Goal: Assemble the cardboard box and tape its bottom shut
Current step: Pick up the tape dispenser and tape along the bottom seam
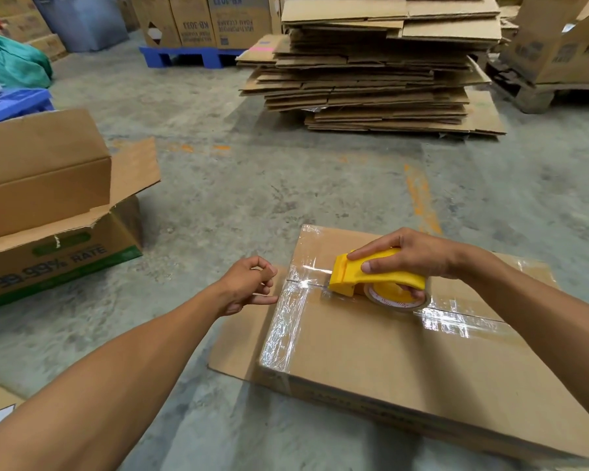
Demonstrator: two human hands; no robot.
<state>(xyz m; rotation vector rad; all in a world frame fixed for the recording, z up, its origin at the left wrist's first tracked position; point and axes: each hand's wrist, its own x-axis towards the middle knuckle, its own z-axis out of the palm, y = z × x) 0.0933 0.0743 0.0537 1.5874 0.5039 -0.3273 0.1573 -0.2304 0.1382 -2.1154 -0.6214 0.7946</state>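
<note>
— Concrete floor [218, 205] all round, grey and dusty, and the person crouches over the box [371, 362] right at their knees. See it? It lies upside down on the floor, bottom flaps folded shut.

— I see it. Clear tape [283, 321] already runs across the left edge, crinkled and shiny.

— Right. And the right hand [412, 256] is wrapped round the yellow tape dispenser [378, 271], thumb on its side, fingers curled over the top and under the roll. It presses down on the middle seam [463, 316], blade end pointing left.

— So the taping is in hand, not the folding?

— I'd say so: the strip along the seam looks nearly laid, close to the left edge. The left hand [249, 283] holds nothing, fingers loosely curled, one fingertip just at the box's left edge.

— What next, then?

— Probably carry the strip over that edge, tear it against the blade, and rub it flat with the free hand.

— And farther off?

— Two other boxes [48, 212] stacked to the left, the lower one with open flaps. Beyond, a tall pile of flat cardboard [381, 73], and printed cartons on a blue pallet [187, 56] at the back.
</note>
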